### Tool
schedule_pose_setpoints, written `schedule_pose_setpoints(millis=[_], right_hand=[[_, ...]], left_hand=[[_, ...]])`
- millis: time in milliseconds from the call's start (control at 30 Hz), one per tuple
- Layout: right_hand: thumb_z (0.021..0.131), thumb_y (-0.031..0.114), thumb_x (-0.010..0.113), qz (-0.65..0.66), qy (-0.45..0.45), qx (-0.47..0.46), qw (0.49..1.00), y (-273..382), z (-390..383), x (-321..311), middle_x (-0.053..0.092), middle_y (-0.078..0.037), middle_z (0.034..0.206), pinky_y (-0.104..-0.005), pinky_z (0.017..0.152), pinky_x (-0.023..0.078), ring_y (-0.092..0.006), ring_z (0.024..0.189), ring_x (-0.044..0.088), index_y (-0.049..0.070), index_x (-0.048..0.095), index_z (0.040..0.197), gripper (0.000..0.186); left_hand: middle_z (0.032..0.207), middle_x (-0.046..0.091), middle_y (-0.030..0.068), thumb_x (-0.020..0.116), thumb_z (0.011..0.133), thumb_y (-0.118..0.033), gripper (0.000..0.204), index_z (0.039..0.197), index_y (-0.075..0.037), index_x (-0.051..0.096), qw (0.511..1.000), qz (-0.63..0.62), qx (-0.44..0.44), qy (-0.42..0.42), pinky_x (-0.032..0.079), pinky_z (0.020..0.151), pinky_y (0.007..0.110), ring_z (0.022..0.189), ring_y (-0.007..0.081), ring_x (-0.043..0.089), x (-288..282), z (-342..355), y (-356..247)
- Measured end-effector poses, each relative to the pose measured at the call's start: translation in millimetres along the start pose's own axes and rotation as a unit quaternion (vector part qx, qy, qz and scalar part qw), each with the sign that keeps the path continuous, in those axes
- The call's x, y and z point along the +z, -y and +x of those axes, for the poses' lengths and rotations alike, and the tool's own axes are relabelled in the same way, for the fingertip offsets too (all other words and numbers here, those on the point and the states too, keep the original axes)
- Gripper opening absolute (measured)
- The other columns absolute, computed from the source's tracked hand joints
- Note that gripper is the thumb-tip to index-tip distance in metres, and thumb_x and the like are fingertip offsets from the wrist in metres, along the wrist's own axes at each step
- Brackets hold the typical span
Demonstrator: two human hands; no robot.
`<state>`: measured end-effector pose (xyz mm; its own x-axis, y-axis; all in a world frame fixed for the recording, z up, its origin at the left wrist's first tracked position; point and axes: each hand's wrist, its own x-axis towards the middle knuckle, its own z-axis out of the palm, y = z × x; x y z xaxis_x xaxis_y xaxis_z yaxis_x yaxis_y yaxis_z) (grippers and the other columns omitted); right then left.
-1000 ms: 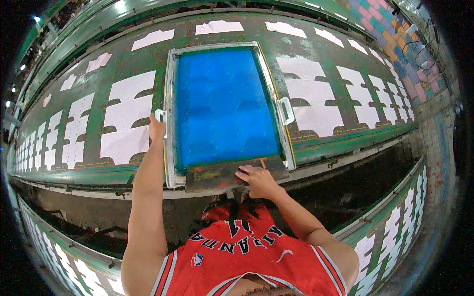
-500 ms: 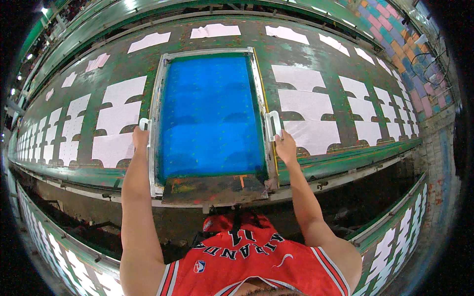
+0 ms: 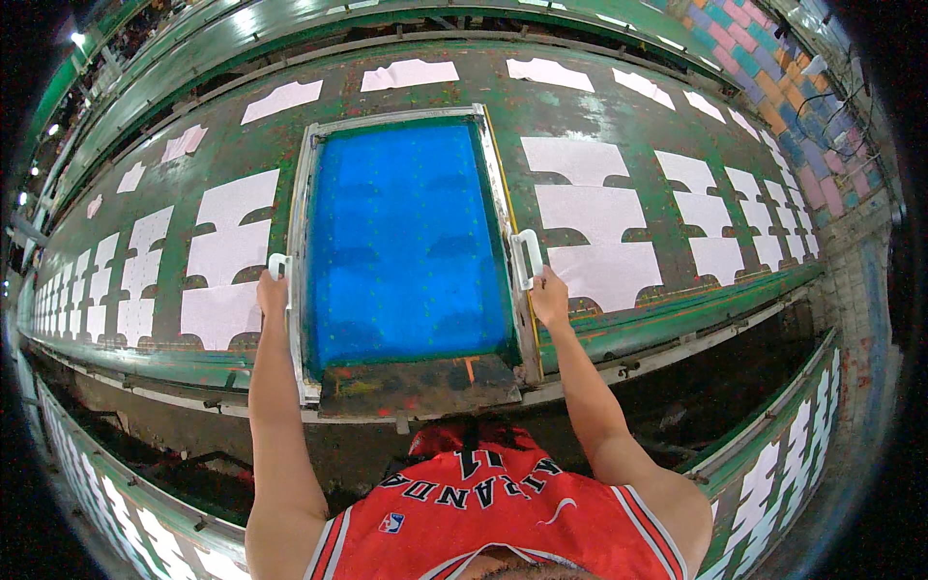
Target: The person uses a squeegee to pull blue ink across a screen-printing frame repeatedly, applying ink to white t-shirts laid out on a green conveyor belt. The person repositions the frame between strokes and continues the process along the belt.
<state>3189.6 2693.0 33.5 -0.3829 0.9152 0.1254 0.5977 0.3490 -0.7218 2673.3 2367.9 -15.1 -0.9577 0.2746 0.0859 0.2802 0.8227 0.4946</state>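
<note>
A large screen-printing frame (image 3: 303, 208) with a pale metal border and a bright blue mesh (image 3: 406, 222) lies on the long green table in front of me. My left hand (image 3: 273, 293) is closed round the near end of the white handle (image 3: 278, 265) on its left side. On the opposite side, my right hand (image 3: 549, 295) grips the other white handle (image 3: 519, 259) the same way. Dark rounded shapes show through the mesh in two columns. A dark, paint-stained strip (image 3: 416, 387) forms the frame's near end.
Pale pink cut fabric pieces lie in columns left (image 3: 232, 232) and right (image 3: 592, 211) of the frame, with more along the table's far side (image 3: 409, 74). Behind me, another green table (image 3: 208, 507) holds similar pieces. A multicoloured brick wall (image 3: 764, 77) stands far right.
The whole view has shifted slightly, with frame and table appearing a little lower. Both hands keep their hold on the handles; the frame stays at about the same place among the fabric pieces.
</note>
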Motion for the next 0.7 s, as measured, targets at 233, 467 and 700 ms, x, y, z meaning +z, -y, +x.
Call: schedule_pose_setpoints(millis=[233,467,700], right_hand=[[0.093,0.011,0.053,0.003,-0.019,0.044,0.999,-9,5,12,0.067,-0.028,0.094,-0.0543,0.080,0.049,-0.0482,0.091,0.064,-0.001,0.062,0.106,0.020],[0.097,0.006,0.052,0.040,-0.044,-0.018,0.998,3,8,-9,0.069,-0.021,0.086,-0.0424,0.069,0.053,-0.0302,0.073,0.069,-0.004,0.064,0.115,0.024],[0.098,0.005,0.053,0.076,-0.060,-0.004,0.995,18,25,-105,0.068,-0.015,0.083,-0.0369,0.066,0.053,-0.0208,0.067,0.068,-0.005,0.064,0.118,0.026]], left_hand=[[0.092,0.071,0.0227,0.074,0.078,-0.028,0.030,0.094,-0.003,0.067,1.000,0.009,-0.016,0.009,0.052,0.081,0.053,0.091,0.0436,0.068,-5,1,0],[0.095,0.071,0.0244,0.073,0.081,-0.022,0.026,0.092,0.001,0.067,0.999,0.001,0.035,-0.004,0.052,0.083,0.054,0.093,0.0437,0.068,-31,23,-17],[0.095,0.071,0.0261,0.071,0.081,-0.022,0.029,0.096,0.004,0.069,0.997,-0.014,0.078,-0.012,0.052,0.082,0.053,0.093,0.0452,0.069,-50,28,-105]])
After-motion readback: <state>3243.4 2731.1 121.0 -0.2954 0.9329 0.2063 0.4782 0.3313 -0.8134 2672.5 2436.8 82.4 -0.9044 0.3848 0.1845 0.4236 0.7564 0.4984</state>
